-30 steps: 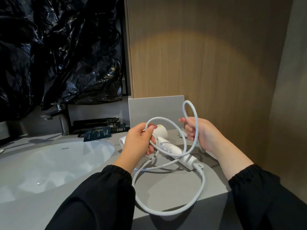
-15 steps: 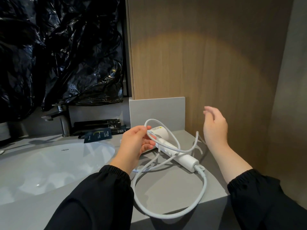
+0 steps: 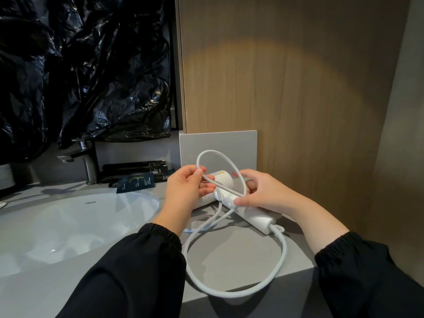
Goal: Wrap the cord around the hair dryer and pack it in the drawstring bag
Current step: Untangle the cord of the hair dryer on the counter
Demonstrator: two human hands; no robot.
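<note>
Only partly visible: hair dryer (image 3: pixel 257 220)

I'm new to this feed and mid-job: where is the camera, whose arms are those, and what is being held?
There is no machine here. One camera sits on a person's head, looking forward and down, so the black-sleeved arms are that person's own. The left hand pinches the white cord, and the right hand curls its fingers round the same raised loop. The hair dryer lies on the grey countertop under the hands, with more cord looping toward the front edge. To the left are a sink, a faucet and a dark sachet. No drawstring bag shows.
</note>
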